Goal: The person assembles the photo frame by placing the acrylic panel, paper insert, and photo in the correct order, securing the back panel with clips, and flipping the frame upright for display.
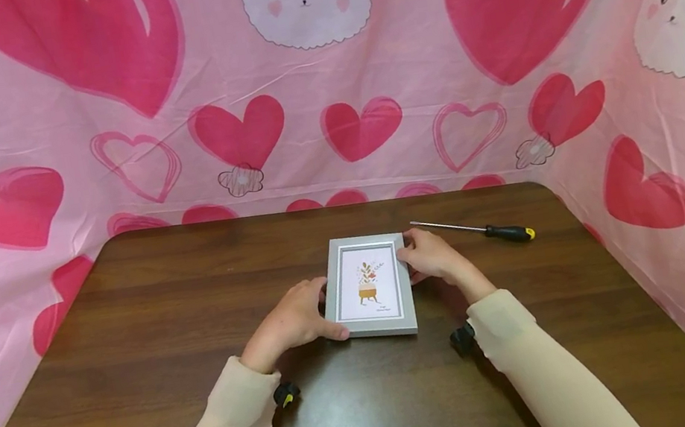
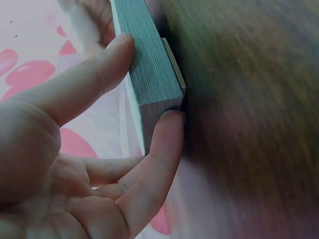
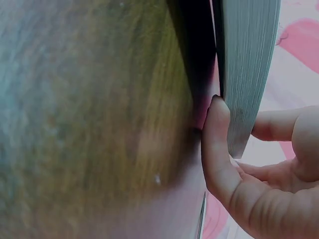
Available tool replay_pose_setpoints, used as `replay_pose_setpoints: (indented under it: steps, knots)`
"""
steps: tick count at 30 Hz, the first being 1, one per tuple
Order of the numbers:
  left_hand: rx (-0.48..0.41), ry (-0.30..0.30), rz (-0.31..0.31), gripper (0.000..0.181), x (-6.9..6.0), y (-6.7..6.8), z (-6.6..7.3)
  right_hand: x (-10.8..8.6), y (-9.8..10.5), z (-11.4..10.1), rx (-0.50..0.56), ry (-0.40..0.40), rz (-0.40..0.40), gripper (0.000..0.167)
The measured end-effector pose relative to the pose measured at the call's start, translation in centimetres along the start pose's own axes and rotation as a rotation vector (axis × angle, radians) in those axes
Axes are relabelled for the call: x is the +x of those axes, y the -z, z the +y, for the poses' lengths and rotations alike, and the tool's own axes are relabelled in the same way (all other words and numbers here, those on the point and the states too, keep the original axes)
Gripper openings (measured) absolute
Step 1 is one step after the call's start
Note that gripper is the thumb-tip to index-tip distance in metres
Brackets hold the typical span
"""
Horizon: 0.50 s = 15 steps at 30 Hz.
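Observation:
A grey picture frame (image 1: pixel 381 329) with a print of a plant in a yellow pot faces up near the middle of the table. My left hand (image 1: pixel 295 317) grips its left side, with the thumb at the near left corner. At the far right corner my right hand (image 1: pixel 429 255) pinches the edge between thumb and fingers. In the left wrist view the frame's side (image 2: pixel 149 64) shows a thin strip jutting out at its back. A fingertip reaches behind the frame's edge (image 3: pixel 244 74) in the right wrist view, where a dark gap separates it from the table.
A screwdriver (image 1: pixel 509 232) with a black and yellow handle lies at the right back of the brown wooden table (image 1: pixel 137 369). Pink cloth (image 1: pixel 293 78) printed with hearts hangs behind the table and along both sides. A dark wrist camera (image 1: pixel 462 338) sits below the right cuff.

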<state>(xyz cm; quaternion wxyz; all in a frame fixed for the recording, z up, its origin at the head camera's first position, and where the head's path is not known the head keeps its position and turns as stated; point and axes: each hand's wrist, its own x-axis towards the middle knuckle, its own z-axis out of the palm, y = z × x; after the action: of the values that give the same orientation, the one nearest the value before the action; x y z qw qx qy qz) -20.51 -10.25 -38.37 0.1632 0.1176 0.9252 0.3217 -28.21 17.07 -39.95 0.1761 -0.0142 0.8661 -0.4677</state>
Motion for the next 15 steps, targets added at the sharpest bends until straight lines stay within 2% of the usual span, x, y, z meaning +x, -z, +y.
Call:
replay_pose_setpoints:
  steps: [7,15]
  knots:
    - [0.006,0.003,0.014,0.094,0.0,-0.2,0.0,0.2,0.0,0.0,-0.017,-0.024,-0.023,0.061]
    - [0.013,0.006,0.022,0.096,0.0,-0.4,0.2,0.4,0.1,-1.1,-0.060,-0.060,-0.068,0.059]
